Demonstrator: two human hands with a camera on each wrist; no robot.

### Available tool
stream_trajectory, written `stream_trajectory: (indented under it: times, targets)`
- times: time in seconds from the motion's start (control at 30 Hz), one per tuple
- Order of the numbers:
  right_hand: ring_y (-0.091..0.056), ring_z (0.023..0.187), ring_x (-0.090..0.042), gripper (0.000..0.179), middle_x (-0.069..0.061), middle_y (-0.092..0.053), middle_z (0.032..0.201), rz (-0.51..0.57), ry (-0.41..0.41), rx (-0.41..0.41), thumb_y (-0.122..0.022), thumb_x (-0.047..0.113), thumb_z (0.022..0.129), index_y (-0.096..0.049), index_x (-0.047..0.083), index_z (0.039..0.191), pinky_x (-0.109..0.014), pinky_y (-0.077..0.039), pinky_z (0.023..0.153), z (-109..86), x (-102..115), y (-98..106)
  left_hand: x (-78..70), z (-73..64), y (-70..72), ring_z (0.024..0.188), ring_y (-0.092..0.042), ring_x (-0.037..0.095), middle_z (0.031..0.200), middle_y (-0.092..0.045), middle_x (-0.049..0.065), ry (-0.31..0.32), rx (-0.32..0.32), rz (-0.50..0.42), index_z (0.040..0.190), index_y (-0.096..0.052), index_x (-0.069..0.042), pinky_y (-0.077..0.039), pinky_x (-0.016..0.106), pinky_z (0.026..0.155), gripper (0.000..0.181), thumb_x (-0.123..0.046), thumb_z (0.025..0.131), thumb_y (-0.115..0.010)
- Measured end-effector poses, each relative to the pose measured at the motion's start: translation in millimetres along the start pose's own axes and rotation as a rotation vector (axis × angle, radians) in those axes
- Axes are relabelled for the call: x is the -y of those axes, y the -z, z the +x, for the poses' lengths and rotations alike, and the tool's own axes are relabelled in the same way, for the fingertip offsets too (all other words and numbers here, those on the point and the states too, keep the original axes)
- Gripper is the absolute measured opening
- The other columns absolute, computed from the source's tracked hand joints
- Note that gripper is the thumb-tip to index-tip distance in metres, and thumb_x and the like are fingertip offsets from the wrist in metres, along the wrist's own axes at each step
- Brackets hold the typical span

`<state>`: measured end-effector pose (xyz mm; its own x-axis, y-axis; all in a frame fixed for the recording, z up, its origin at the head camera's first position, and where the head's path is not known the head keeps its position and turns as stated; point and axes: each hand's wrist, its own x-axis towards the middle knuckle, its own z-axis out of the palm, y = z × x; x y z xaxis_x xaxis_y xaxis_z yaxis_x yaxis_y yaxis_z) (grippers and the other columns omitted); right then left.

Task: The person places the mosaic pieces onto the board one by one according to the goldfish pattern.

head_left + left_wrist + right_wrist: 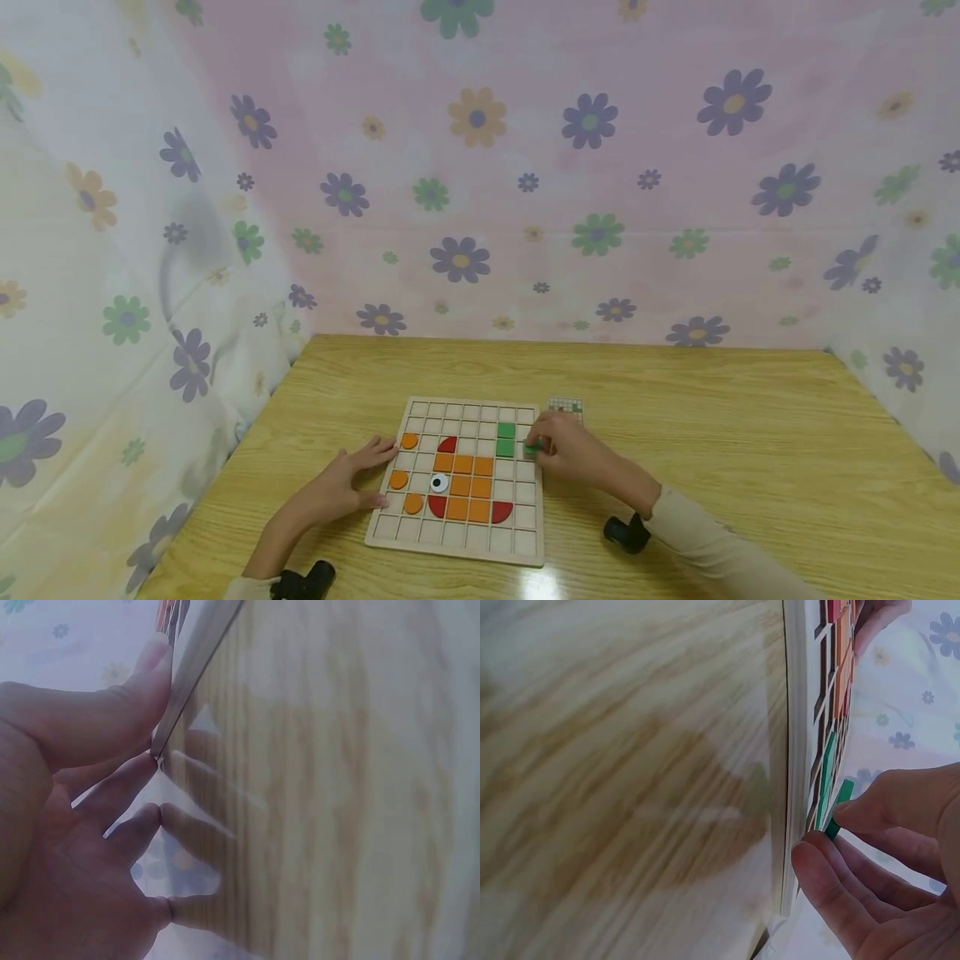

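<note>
My right hand [568, 450] pinches a small green tile [841, 808] between thumb and fingers, close over the right edge of a wooden grid board [517, 542]. Other green squares [506, 431] lie on the board just left of these fingertips. Spread against the board's left edge is my left hand [333, 487], its thumb [154, 664] at the rim and fingertips touching the table. Orange squares [461, 486] form a block mid-board, beside a white eye disc [438, 482] and red quarter-round pieces [502, 512]. Three orange discs [399, 479] lie toward the left.
A small card with a printed grid [566, 405] lies behind my right hand, partly hidden by it. The wooden table [712, 433] meets flowered cloth [525, 208] at the back and sides. Black wrist devices [627, 533] sit by both forearms.
</note>
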<state>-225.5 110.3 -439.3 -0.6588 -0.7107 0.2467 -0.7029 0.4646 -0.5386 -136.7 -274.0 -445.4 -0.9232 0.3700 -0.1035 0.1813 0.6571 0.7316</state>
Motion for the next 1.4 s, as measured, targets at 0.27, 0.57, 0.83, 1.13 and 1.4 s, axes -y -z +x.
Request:
stream_trajectory:
  times: [0.27, 0.57, 0.83, 1.13, 1.4]
  targets:
    - [-0.047, 0.073, -0.005, 0.021, -0.002, -0.071, 0.087, -0.049, -0.05, 0.001, -0.07, -0.01, 0.079, -0.08, 0.004, 0.091, -0.035, -0.037, 0.079, 5.4, 6, -7, -1.6, -0.4, -0.3, 0.155, -0.015, 0.053, 0.165, -0.032, 0.026, 0.002, 0.001, -0.02, 0.153, -0.048, 0.0, 0.009, 0.082, 0.113, 0.074, -0.021, 0.09, -0.08]
    - [-0.053, 0.074, -0.008, 0.02, -0.005, -0.07, 0.093, -0.023, -0.117, 0.037, -0.072, -0.013, 0.085, -0.08, 0.002, 0.095, -0.071, -0.03, 0.096, 5.7, 16, -7, -0.9, 1.7, 0.4, 0.155, -0.015, 0.052, 0.165, -0.033, 0.025, -0.003, -0.002, -0.004, 0.154, -0.048, -0.001, 0.008, 0.082, 0.113, 0.074, -0.021, 0.09, -0.08]
    - [-0.061, 0.079, -0.015, 0.02, -0.007, -0.071, 0.094, -0.009, -0.077, 0.03, -0.071, -0.013, 0.085, -0.081, 0.001, 0.095, -0.071, -0.029, 0.099, 4.1, 16, -7, -3.6, -0.2, 2.3, 0.155, -0.016, 0.052, 0.165, -0.032, 0.025, 0.007, 0.001, 0.001, 0.154, -0.047, 0.0, 0.008, 0.081, 0.114, 0.075, -0.022, 0.09, -0.081]
    - [-0.064, 0.078, -0.016, 0.02, -0.007, -0.071, 0.093, -0.055, -0.007, 0.033, -0.069, -0.012, 0.087, -0.081, 0.002, 0.094, -0.041, -0.043, 0.085, 1.1, 13, -5, -2.7, -0.5, 2.5, 0.155, -0.016, 0.053, 0.165, -0.032, 0.025, 0.0, 0.006, 0.008, 0.154, -0.047, 0.001, 0.007, 0.081, 0.114, 0.076, -0.023, 0.09, -0.08]
    - [-0.067, 0.09, -0.023, 0.017, -0.007, -0.071, 0.096, -0.101, 0.023, 0.054, -0.07, -0.01, 0.088, -0.081, 0.002, 0.093, -0.052, -0.057, 0.094, -5.0, 9, -3, -2.0, -0.4, 0.6, 0.155, -0.016, 0.052, 0.165, -0.032, 0.025, 0.015, 0.003, -0.002, 0.154, -0.047, -0.001, 0.009, 0.08, 0.115, 0.075, -0.02, 0.09, -0.08]
